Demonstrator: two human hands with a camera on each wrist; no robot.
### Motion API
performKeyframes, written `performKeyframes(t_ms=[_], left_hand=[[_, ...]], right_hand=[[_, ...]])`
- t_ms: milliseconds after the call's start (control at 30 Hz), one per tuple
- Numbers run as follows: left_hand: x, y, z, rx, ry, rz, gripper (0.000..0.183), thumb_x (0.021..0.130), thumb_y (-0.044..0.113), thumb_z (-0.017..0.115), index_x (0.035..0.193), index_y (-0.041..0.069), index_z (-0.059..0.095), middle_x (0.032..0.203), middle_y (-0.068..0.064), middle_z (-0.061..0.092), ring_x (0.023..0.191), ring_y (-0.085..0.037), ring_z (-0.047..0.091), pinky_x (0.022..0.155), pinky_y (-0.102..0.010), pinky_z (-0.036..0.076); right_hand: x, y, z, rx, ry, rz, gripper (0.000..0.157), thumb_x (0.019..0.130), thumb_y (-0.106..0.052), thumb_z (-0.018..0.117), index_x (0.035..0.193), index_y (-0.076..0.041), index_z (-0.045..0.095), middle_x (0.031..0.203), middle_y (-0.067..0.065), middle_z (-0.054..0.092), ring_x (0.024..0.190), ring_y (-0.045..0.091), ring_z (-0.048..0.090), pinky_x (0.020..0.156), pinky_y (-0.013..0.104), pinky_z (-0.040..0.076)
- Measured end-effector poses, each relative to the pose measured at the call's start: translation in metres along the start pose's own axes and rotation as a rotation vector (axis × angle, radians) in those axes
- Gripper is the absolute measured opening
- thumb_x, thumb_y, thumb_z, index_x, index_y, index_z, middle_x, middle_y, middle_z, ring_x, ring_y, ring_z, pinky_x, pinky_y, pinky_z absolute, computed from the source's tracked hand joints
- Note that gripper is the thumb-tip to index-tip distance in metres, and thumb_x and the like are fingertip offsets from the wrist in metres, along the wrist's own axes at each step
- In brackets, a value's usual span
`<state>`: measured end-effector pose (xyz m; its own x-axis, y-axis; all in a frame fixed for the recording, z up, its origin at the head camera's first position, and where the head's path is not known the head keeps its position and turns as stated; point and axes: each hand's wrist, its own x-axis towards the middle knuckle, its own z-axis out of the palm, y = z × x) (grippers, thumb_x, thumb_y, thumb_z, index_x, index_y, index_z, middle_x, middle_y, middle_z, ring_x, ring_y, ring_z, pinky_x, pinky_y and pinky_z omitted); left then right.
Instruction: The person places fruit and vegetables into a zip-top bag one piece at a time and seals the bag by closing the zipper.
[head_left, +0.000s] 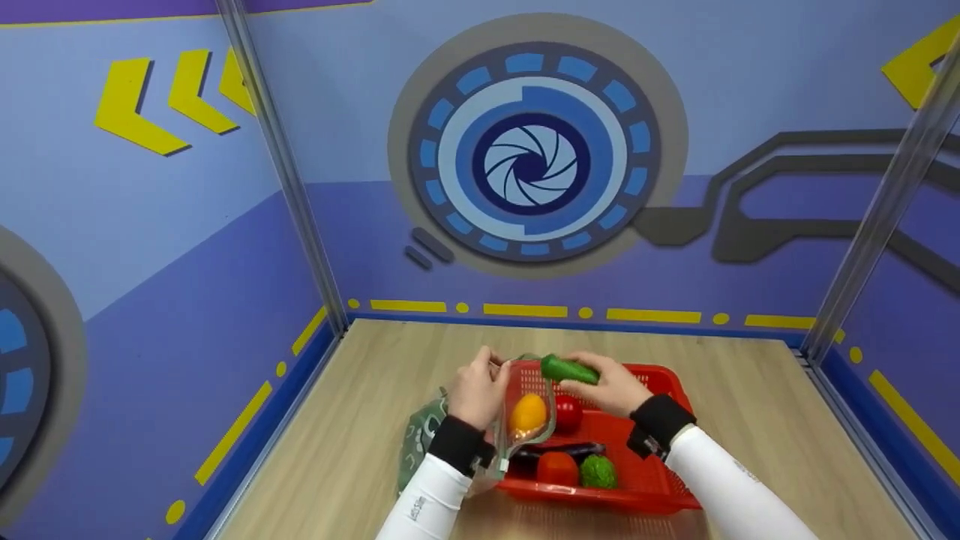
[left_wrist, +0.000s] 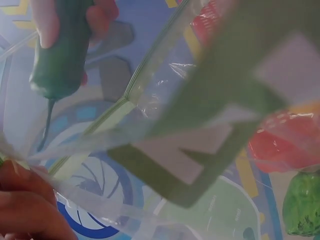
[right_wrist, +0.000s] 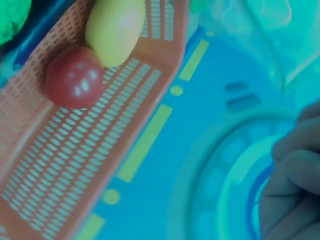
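My left hand pinches the rim of a clear zip bag with green print, holding it up at the basket's left side. The bag's mouth hangs open toward the right. My right hand grips a green pepper with its thin stem pointing left, beside the bag's top edge. In the left wrist view the stem of the pepper hangs near the left fingers. The right wrist view shows the right hand, but the pepper is hidden there.
A red slotted basket holds a tomato, a yellow mango-like fruit, an eggplant, another red item and a wrinkled green vegetable. A green printed bag part lies left. Patterned walls enclose the wooden table.
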<state>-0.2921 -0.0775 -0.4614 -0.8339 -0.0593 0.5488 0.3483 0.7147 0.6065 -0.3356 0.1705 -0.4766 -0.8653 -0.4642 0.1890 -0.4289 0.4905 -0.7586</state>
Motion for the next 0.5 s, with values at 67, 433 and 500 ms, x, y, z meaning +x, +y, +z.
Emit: performKeyframes(t_ms=[67, 433, 500], left_hand=[[0.0, 0.0, -0.001, -0.001, 0.005, 0.002, 0.011, 0.096, 0.016, 0.071, 0.092, 0.01, 0.063, 0.066, -0.004, 0.068, 0.051, -0.011, 0.055, 0.048, -0.022, 0.04], [-0.002, 0.002, -0.003, 0.005, -0.009, 0.017, 0.011, 0.098, 0.016, 0.07, 0.092, 0.01, 0.062, 0.071, -0.005, 0.071, 0.055, -0.016, 0.063, 0.049, -0.024, 0.044], [-0.002, 0.002, -0.003, 0.005, -0.009, 0.014, 0.011, 0.097, 0.016, 0.07, 0.093, 0.01, 0.062, 0.07, -0.005, 0.07, 0.053, -0.016, 0.061, 0.049, -0.024, 0.043]], right_hand=[[0.001, -0.009, 0.007, -0.059, -0.074, -0.033, 0.046, 0.098, -0.038, 0.069, 0.139, -0.017, 0.061, 0.114, 0.014, 0.066, 0.084, 0.018, 0.055, 0.073, 0.032, 0.048], [0.024, -0.041, 0.059, -0.347, -0.234, -0.087, 0.043, 0.089, -0.018, 0.073, 0.128, -0.009, 0.057, 0.101, 0.004, 0.069, 0.076, 0.012, 0.058, 0.07, 0.032, 0.05], [0.028, -0.044, 0.067, -0.344, -0.248, -0.093, 0.053, 0.087, -0.016, 0.074, 0.134, -0.006, 0.053, 0.105, 0.008, 0.07, 0.079, 0.014, 0.06, 0.071, 0.033, 0.05]])
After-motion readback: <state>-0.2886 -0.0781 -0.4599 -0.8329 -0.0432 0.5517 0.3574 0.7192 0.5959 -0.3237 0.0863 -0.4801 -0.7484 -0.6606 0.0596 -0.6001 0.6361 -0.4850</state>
